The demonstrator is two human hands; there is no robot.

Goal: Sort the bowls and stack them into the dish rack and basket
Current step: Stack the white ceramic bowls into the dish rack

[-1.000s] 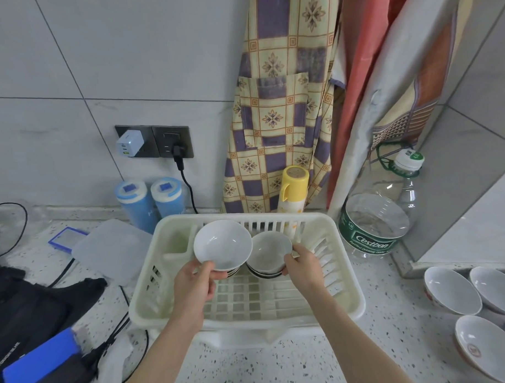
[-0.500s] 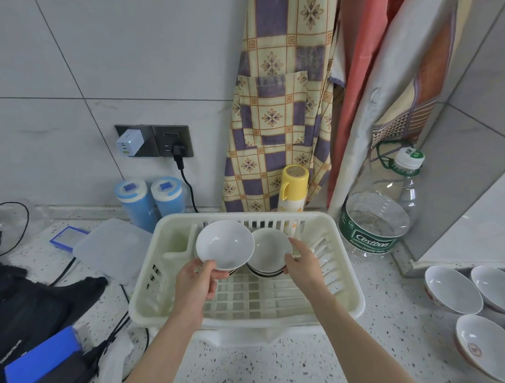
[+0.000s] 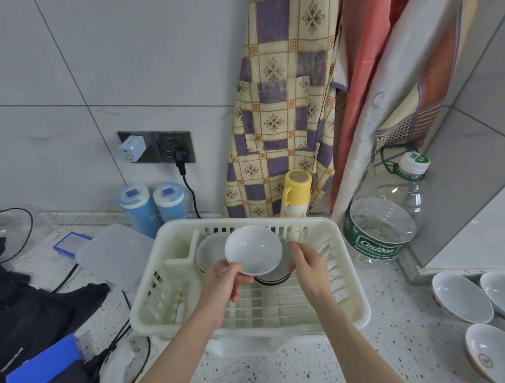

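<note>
Three white bowls (image 3: pixel 253 250) in one dish rack (image 3: pixel 349 302), three loose bowls (image 3: pixel 461 297), two blue canisters (image 3: pixel 137 208).

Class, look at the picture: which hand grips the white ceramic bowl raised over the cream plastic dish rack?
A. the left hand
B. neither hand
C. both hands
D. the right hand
A: the left hand pinches the near rim of the white ceramic bowl above the cream plastic dish rack, while the right hand is beside it on the stacked bowls.
</note>
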